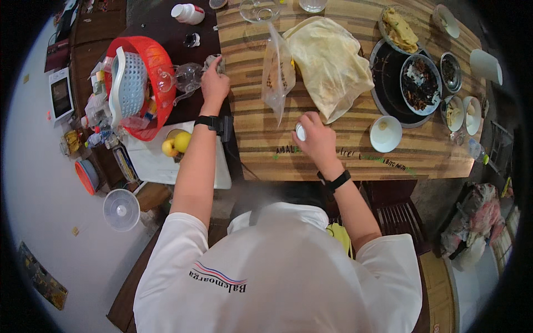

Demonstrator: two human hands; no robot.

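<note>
My left hand is at the left edge of the wooden tabletop, its fingers closed over a crumpled greyish cloth. Just left of it lies a clear glass teapot on the dark surface. Near the front of the table, my right hand grips a small round white object, perhaps a cap; the fingers hide part of it. Beyond that hand a pale, creased sheet covers something I cannot make out. A clear plastic bag with brown bits inside stands beside the sheet.
A red basket with a pale blue one stands at left, above yellow fruit. A white bottle is at the far left. Right lie a bowl of dark food, a white bowl and a plate of flatbread.
</note>
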